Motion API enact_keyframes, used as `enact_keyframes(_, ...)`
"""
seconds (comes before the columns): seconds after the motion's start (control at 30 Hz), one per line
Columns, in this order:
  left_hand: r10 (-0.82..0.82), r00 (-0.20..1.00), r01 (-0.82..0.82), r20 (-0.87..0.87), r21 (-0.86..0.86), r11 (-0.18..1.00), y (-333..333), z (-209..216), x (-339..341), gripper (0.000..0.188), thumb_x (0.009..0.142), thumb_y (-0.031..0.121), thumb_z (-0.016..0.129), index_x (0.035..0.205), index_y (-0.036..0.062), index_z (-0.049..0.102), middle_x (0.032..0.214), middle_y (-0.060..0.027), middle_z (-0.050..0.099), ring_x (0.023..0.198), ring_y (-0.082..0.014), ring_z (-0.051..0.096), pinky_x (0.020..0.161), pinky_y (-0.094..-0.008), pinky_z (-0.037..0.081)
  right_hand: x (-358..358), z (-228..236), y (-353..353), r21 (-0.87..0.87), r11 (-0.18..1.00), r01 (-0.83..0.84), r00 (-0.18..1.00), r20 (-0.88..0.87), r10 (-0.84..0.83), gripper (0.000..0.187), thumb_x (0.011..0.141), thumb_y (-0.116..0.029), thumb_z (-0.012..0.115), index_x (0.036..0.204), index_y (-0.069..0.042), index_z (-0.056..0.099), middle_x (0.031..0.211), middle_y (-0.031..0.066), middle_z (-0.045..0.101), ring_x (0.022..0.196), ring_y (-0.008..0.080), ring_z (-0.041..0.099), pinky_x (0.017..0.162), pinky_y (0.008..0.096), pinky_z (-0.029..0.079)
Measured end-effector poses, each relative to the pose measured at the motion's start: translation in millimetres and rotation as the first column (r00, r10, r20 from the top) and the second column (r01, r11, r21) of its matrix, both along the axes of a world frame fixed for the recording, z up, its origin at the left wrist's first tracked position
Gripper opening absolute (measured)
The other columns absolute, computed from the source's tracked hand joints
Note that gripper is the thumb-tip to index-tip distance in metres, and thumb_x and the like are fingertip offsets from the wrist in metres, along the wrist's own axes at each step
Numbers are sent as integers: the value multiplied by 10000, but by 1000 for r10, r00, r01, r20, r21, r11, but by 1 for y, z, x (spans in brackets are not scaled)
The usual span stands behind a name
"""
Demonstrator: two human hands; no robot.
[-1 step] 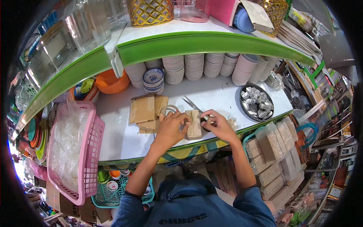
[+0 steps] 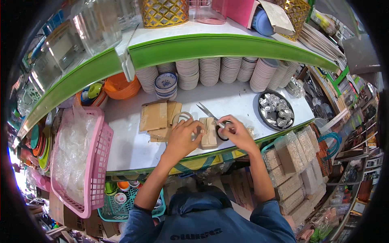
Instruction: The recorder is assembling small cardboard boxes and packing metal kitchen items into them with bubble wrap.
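As the head view showed, the left hand's (image 2: 183, 137) fingers were half curled at the left side of the small box (image 2: 209, 137), while the right hand's (image 2: 238, 134) bent, nearly closed, by the scissors (image 2: 208, 112); either hand's grip was unclear.

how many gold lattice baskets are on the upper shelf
2: one gold lattice basket left of centre, another toward the right, partly behind a pale flap. Others may be hidden.

On the white worktop (image 2: 125, 141) I see cardboard pieces (image 2: 154, 116), scissors (image 2: 207, 110), a small box (image 2: 209, 138), a black tray (image 2: 259, 108) and stacked bowls (image 2: 209, 71).
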State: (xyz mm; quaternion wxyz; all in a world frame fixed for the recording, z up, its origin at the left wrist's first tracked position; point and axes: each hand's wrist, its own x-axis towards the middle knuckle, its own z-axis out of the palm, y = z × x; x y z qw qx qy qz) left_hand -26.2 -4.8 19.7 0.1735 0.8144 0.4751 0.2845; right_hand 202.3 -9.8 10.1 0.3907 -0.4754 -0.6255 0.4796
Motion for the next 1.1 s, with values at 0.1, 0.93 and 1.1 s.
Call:
enact_keyframes(0.1,29,986,-29,162,-5,1000,-14,13,-15,119,820,177,706,925,131,675,758,-34,569,791,-229,591,729,-382,426,-7,28,-3,-13,999,31,995,-90,-32,202,913,-37,597,1111,-66,571,638,-97,423,591,10,377,556,193,289)
enact_keyframes(0.93,814,542,-822,209,336,461,-252,78,-301,176,772,112,726,922,40,669,910,-82,630,902,-250,589,830,-360,466,-431,74,-38,666,357,-655,735,452,505,417,762,-182,721,1156,-106,604,1204,93,608,1171,297,533,981,420,445)
enact_keyframes(1.1,797,594,-804,109,56,592,-244,79,-359,321,790,188,750,1075,86,643,1062,-91,611,941,-260,605,850,-377,490,-489,60,-5,354,378,-855,447,873,194,471,738,-218,719,1189,-133,615,1019,127,691,964,330,645,854,450,508)
